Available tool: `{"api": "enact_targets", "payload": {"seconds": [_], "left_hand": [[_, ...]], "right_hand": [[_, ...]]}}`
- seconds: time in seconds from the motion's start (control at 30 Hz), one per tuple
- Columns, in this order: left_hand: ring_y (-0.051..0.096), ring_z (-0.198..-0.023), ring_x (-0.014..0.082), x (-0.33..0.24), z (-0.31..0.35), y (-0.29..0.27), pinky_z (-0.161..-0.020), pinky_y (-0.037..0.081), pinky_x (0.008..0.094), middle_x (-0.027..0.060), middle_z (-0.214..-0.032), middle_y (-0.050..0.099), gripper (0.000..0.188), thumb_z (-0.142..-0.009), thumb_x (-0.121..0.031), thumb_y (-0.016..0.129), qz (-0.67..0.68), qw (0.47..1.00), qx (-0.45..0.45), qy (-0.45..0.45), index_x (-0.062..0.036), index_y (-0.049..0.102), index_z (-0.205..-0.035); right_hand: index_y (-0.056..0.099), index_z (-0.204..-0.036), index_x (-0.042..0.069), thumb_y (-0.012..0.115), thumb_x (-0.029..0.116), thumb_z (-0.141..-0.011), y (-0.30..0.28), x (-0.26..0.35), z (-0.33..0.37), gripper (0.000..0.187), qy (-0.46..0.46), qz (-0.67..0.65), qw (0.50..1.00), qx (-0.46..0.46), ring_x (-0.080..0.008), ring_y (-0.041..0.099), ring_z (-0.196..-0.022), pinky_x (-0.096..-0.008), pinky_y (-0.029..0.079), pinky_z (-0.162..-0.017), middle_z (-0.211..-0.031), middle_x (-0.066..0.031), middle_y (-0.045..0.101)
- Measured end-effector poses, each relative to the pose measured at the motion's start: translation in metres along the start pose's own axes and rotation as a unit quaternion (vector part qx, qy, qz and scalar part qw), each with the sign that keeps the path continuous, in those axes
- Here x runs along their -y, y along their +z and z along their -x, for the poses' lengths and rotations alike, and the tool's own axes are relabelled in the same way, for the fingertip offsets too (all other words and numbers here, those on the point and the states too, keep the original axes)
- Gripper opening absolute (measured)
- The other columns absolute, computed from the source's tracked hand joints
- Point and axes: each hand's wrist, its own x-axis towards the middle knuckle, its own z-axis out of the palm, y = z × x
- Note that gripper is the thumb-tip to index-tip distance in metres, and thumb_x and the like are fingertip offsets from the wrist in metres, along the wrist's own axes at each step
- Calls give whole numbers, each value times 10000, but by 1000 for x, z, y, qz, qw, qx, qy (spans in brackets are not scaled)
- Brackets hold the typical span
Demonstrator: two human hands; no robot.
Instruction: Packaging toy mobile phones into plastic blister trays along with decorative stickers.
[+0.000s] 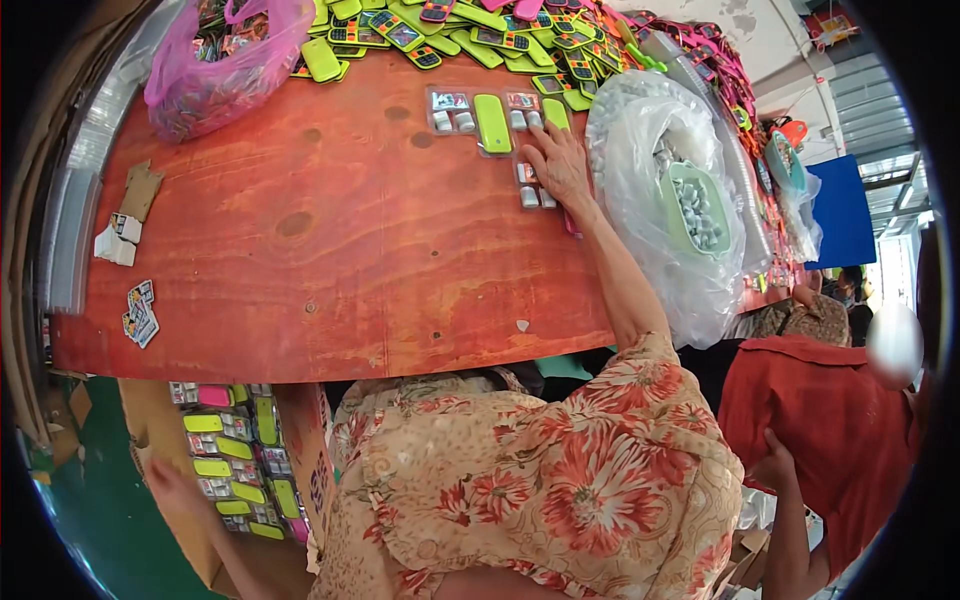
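Stretched out over the table, my right hand has its fingers apart on the packs there, fingertips at the lower end of a lime-green toy phone. To its left lies a clear plastic pack with a lime-green toy phone and small white pieces inside. Another clear pack with white pieces shows partly beneath the hand. My left hand is down at the lower left, over the edge of a cardboard box, blurred by motion. Inside the box stand rows of filled packs.
Lime-green toy phones are heaped at the far edge. A pink plastic bag stands far left. Clear sheeting surrounds a pale green basin of small pieces at right. Beside me sits a person in red.
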Motion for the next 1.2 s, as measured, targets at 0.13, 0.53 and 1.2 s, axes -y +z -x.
{"api": "enact_targets", "payload": {"seconds": [0.13,0.53,1.2], "left_hand": [[536,-820,193,-132,17,104,-735,411,282,110,-879,571,176,-813,-105,482,66,964,170,194,20,537,-925],[388,-1074,355,-346,44,317,-856,293,537,149,-1161,433,417,-793,-289,466,-58,860,249,442,-74,418,-1147],[551,-615,128,-272,-34,301,-541,427,280,75,-667,594,210,-650,-169,609,72,802,575,144,-7,610,-783]], "right_hand": [[512,-1080,125,496,397,-756,-6,42,12,424,-26,-23,999,-7,-373,372,-1063,-471,272,-876,-1151,-137,447],[531,-1015,94,506,239,-774,-8,102,14,283,-96,-185,978,-5,-329,442,-976,-418,345,-797,-1061,-149,478],[541,-790,88,535,180,-778,26,79,-104,93,180,-512,808,230,-29,434,-536,-174,316,-460,-634,43,489]]}}
